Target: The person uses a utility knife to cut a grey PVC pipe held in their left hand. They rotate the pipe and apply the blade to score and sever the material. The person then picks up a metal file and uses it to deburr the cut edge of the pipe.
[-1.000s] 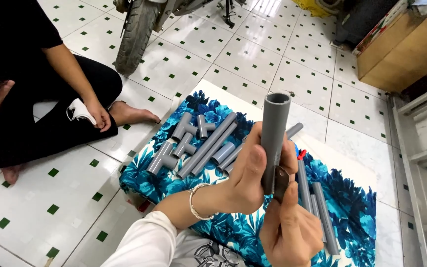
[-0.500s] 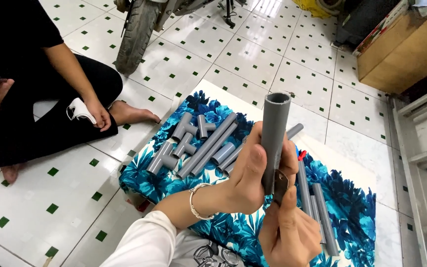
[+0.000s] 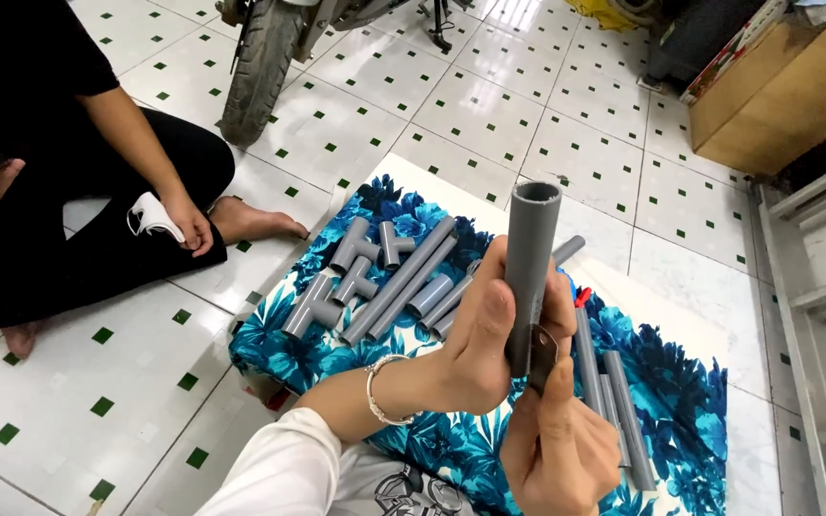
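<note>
1. Grey PVC pipe (image 3: 532, 268) stands upright above the floral cloth (image 3: 681, 382), left hand (image 3: 489, 334) fingers clamped around it.
2. Right hand (image 3: 556, 440) fingers pinch a small dark metal piece (image 3: 542, 354) against the pipe's lower end.
3. Loose pipes and tee fittings (image 3: 356, 277) lie on the cloth.

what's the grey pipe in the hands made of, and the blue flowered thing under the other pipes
Grey pipe: looks like rigid plastic, probably PVC, with a matte, even grey wall and a clean round open end. Blue flowered sheet: seems to be thin printed cloth or plastic sheeting, lying flat on the tiled floor; which one I cannot tell.
</note>
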